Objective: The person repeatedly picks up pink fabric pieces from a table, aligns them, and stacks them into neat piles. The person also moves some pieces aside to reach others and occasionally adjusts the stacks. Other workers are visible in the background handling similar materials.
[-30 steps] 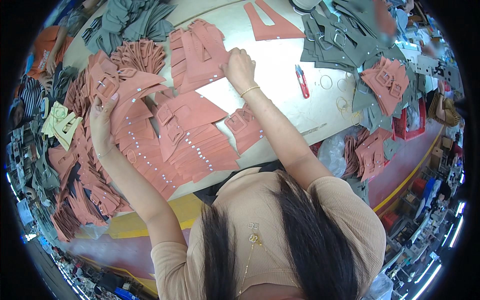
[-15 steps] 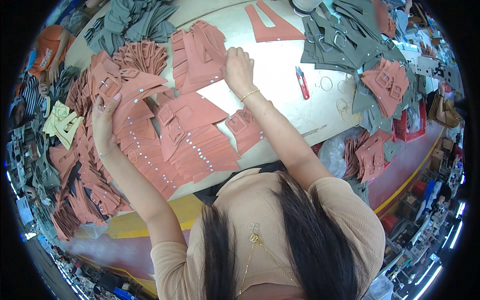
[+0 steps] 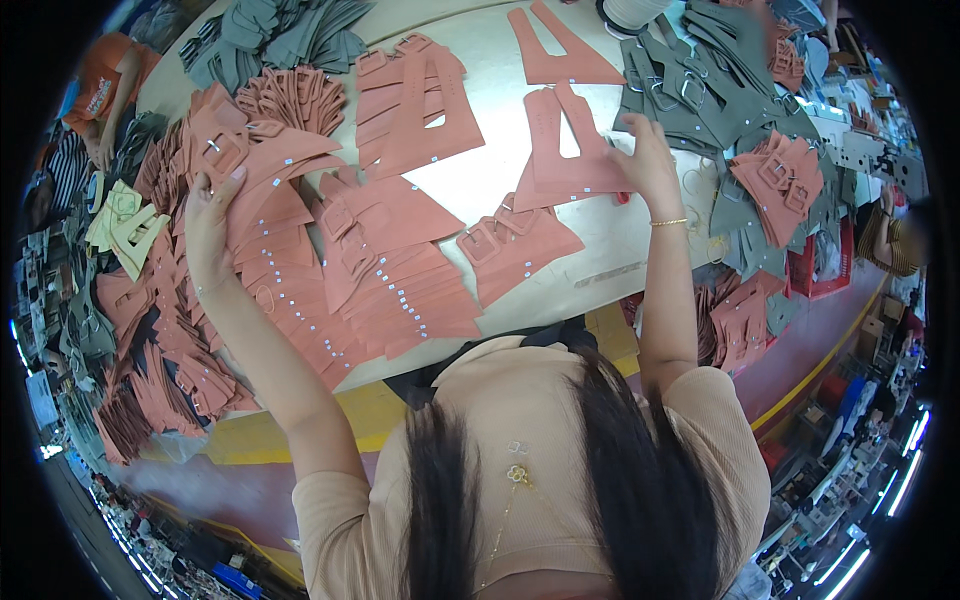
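Observation:
On the left, my left hand (image 3: 208,228) grips the lower edge of a coral buckled strap piece (image 3: 262,165), thumb on top, over a fanned stack of coral pieces. My right hand (image 3: 648,165) has its fingers apart at the right edge of a coral forked piece (image 3: 572,172), the thumb close to that edge. This piece lies flat and partly covers a buckled coral piece (image 3: 520,257). Another forked piece (image 3: 568,62) lies beyond it. A pile of coral forked pieces (image 3: 428,140) sits mid-table, beside rows of overlapping coral pieces (image 3: 405,300) bearing small white tags.
Dark green buckled pieces (image 3: 675,90) are heaped at the far right, more green pieces (image 3: 270,40) at the far left. A white spool (image 3: 630,12) stands at the back. Coral buckled pieces (image 3: 778,180) lie near a red crate (image 3: 815,275). Another person (image 3: 105,85) is at upper left.
My right hand has moved right from the mid-table pile, and a forked piece now lies beside it, over the clippers and part of the buckled piece. My left hand stays on its piece.

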`<state>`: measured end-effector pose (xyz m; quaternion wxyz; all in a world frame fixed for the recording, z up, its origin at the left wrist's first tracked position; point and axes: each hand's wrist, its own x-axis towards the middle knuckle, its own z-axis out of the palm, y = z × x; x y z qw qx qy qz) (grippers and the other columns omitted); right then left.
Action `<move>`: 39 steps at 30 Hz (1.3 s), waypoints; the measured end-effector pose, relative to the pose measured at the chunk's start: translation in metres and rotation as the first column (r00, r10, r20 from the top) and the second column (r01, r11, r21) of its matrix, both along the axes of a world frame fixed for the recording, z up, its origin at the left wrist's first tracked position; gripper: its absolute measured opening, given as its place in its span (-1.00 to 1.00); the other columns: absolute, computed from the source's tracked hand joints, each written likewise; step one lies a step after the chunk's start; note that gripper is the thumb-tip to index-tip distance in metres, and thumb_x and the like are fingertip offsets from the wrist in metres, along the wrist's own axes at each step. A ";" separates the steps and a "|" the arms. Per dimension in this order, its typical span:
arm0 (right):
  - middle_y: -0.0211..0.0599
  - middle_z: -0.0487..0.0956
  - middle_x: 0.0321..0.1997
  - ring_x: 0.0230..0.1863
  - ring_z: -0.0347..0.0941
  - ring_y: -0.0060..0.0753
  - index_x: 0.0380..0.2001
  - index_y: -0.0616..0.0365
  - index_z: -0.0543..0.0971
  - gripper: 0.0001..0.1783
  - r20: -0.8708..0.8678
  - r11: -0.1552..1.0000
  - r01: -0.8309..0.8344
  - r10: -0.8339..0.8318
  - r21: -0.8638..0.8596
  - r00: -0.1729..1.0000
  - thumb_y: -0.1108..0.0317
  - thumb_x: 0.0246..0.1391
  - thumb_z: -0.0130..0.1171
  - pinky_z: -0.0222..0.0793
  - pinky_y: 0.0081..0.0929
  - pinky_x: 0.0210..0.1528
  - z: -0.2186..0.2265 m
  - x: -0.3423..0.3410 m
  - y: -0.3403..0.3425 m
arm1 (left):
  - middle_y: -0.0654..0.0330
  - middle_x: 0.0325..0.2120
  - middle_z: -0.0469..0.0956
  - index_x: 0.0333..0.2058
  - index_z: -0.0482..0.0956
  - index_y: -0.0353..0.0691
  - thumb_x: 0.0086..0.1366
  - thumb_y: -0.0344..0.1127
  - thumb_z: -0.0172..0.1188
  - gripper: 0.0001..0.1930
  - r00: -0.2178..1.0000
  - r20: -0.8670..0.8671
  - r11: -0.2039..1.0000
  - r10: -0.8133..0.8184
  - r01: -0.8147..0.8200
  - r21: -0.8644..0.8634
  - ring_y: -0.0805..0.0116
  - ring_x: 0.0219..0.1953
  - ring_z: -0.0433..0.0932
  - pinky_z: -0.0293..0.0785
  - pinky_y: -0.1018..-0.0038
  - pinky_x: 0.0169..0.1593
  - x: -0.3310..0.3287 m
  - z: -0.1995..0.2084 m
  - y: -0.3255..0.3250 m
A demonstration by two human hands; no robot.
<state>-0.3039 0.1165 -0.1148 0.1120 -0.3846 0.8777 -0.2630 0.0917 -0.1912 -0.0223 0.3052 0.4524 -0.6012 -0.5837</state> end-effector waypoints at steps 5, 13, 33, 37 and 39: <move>-0.04 0.51 -0.10 -0.08 0.48 -0.03 -0.16 0.21 0.57 -0.60 -0.080 0.986 -0.082 0.071 -0.147 0.994 0.24 -0.08 0.30 0.39 -0.24 -0.02 -0.034 -0.006 -0.038 | 0.10 -0.01 0.47 0.12 0.31 -0.41 0.18 -0.46 0.23 -0.47 0.996 -0.028 0.996 -0.087 0.087 0.010 0.41 -0.02 0.47 0.37 0.50 0.09 -0.015 0.002 0.004; -0.04 0.52 -0.04 0.01 0.47 -0.04 -0.12 0.11 0.59 -0.59 -0.384 0.923 0.284 -0.171 0.261 0.907 0.12 -0.01 0.25 0.36 -0.06 0.03 -0.036 -0.085 -0.116 | 0.07 0.06 0.42 0.19 0.22 -0.42 0.22 -0.48 0.20 -0.42 0.998 -0.003 0.998 -0.062 0.062 0.001 0.38 0.07 0.44 0.33 0.49 0.17 -0.001 0.019 0.009; -0.15 0.59 -0.34 -0.28 0.55 -0.26 -0.21 0.30 0.52 -0.59 0.439 0.982 -0.088 0.153 -0.164 0.885 0.25 -0.08 0.35 0.44 -0.38 -0.24 -0.030 0.084 -0.135 | 0.09 0.04 0.44 0.17 0.26 -0.39 0.20 -0.50 0.21 -0.44 0.998 -0.045 0.999 -0.032 0.032 -0.002 0.40 0.04 0.45 0.35 0.50 0.13 0.006 0.022 0.013; -0.07 0.56 -0.25 -0.21 0.55 -0.06 -0.18 0.31 0.50 -0.56 0.151 0.996 -0.087 0.087 -0.006 0.985 0.31 -0.12 0.34 0.48 -0.25 -0.13 -0.047 0.101 -0.138 | 0.07 0.11 0.37 0.22 0.19 -0.42 0.21 -0.43 0.21 -0.37 0.998 0.009 0.998 -0.058 0.058 -0.026 0.37 0.13 0.37 0.25 0.50 0.21 0.013 0.024 0.012; -0.04 0.51 -0.19 -0.17 0.51 0.00 -0.15 0.32 0.49 -0.50 0.159 0.999 -0.032 0.027 0.028 0.987 0.28 -0.16 0.37 0.47 -0.19 -0.11 -0.050 0.110 -0.143 | 0.05 0.13 0.35 0.22 0.19 -0.45 0.19 -0.34 0.25 -0.33 0.993 0.097 0.993 -0.062 0.071 -0.091 0.34 0.16 0.33 0.18 0.47 0.25 0.013 0.025 0.012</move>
